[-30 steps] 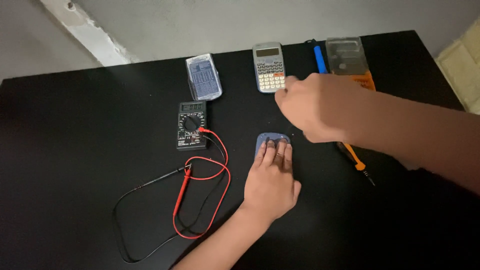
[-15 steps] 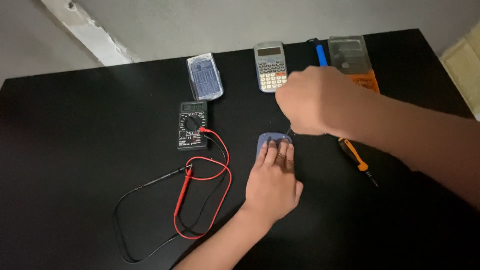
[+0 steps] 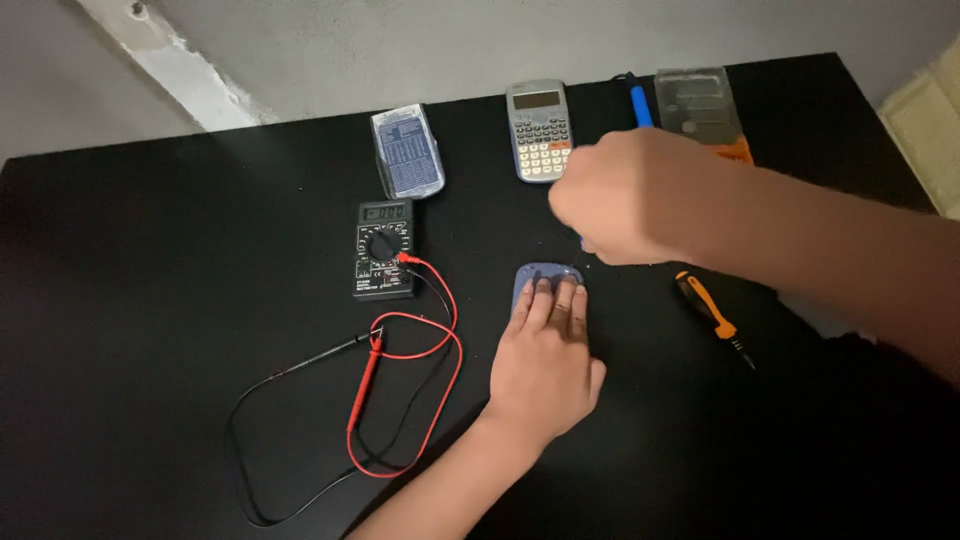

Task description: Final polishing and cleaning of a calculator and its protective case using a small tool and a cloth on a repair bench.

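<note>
Since half a second back we see little change: our right hand [image 3: 625,195] has stayed hovering over the top edge of the small blue-grey device [image 3: 530,277], shifting only slightly, and our left hand [image 3: 545,360] stays pressed flat on that device

Going from left to right across the black table [image 3: 150,250]: a black probe lead [image 3: 300,360] and a red probe lead [image 3: 365,385] lie in loose loops, their wires running up to the black multimeter [image 3: 383,250], which lies flat with its dial facing up. Above it, near the table's far edge, lies a clear-cased blue slab, perhaps a calculator cover [image 3: 407,152]. Next comes our left hand, fingers stretched out and together, palm down, pinning the blue-grey device to the table; nothing is gripped, only held down. That device lies near the middle of the table, just right of the red wire loops, mostly hidden under our fingers. Beyond it lies a grey calculator [image 3: 539,130] near the far edge. Our right hand is curled closed, fingers pinched around something thin whose dark tip [image 3: 580,245] points down at the device's upper right corner; we cannot tell exactly what it is. Behind the hand a blue-handled tool [image 3: 635,100] and a clear case with an orange edge [image 3: 700,108] lie near the far edge. Farthest right, an orange-handled screwdriver [image 3: 708,310] lies apart from both hands
</note>
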